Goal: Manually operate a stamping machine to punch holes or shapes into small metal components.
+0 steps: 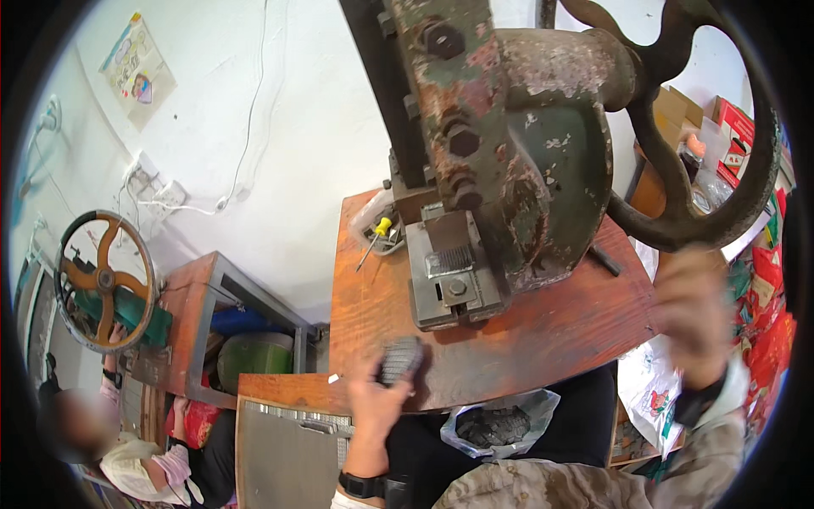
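Note:
At the front edge of the wooden bench, my left hand (pixel 373 400) is closed around a dark grey ribbed block (pixel 401 360), possibly a stack of thin pieces. Just below the big wheel (pixel 729 225) of a hand press (pixel 543 144) is my right hand (pixel 694 318), smeared by motion, so its fingers do not show. Between my hands and the wall stands the press, its green paint worn. On its metal die (pixel 456 290) lies a small ribbed grey piece (pixel 449 261). A clear plastic bag (pixel 543 407) of dark flat pieces rests on my lap.
A yellow-handled screwdriver (pixel 383 226) leans in a clear tub (pixel 365 212) left of the die. A dark rod (pixel 604 260) lies right of the press base. Bags and boxes crowd the right side. At far left, a person (pixel 144 462) sits by another wheel (pixel 105 280).

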The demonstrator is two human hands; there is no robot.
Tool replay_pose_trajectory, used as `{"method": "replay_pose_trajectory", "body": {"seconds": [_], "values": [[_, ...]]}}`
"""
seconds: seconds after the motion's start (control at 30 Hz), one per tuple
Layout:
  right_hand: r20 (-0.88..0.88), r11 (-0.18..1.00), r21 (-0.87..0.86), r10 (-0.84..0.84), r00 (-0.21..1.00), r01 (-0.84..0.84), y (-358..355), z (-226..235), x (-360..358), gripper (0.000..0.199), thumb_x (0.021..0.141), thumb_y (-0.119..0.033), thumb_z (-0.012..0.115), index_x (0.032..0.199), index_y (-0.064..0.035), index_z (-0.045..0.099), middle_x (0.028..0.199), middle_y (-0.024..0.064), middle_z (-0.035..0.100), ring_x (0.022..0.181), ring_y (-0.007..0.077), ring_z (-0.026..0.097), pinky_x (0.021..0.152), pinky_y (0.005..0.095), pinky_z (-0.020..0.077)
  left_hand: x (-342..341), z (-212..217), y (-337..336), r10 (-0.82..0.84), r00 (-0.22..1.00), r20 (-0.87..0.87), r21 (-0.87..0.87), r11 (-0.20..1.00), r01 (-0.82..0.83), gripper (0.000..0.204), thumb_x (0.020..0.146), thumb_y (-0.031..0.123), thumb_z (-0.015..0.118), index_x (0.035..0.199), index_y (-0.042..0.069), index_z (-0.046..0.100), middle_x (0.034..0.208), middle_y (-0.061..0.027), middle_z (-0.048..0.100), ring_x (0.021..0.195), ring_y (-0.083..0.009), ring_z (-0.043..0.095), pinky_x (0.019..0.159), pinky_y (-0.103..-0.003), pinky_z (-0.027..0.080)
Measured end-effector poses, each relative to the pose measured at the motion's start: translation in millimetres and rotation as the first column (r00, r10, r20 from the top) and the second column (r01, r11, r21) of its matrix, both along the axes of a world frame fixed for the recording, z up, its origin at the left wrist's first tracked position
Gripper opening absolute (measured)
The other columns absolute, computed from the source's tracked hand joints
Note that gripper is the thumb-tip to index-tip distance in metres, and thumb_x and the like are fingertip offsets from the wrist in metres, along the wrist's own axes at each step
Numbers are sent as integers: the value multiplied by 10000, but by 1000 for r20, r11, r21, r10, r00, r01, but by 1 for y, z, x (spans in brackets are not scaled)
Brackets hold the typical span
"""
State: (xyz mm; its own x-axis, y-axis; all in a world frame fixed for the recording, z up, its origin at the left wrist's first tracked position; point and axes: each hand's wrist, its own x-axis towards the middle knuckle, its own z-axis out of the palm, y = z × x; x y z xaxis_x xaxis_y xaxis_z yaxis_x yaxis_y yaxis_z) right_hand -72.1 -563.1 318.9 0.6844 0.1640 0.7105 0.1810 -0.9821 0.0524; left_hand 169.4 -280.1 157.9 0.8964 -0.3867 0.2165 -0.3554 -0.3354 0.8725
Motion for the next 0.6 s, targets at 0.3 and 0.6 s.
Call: {"method": "replay_pose_trajectory", "body": {"seconds": [0.3,0.6], "values": [[-402,982,190,84,912,-7,100,-145,101,667,664,-478,699,1253,-221,521,1336,121,408,1211,370,375,920,539,346,-36,-11,-42,-250,934,255,151,964,217,766,622,69,763,1304,5,420,993,-161,613,906,-302,596,774,-365,490],[-385,953,128,-206,900,273,71,-169,106,686,687,-489,677,1250,-125,527,1272,94,505,1189,363,403,917,504,353,-32,-11,-40,-297,899,321,253,942,221,685,646,133,774,1234,-24,460,982,-188,604,893,-333,591,780,-404,481]]}}
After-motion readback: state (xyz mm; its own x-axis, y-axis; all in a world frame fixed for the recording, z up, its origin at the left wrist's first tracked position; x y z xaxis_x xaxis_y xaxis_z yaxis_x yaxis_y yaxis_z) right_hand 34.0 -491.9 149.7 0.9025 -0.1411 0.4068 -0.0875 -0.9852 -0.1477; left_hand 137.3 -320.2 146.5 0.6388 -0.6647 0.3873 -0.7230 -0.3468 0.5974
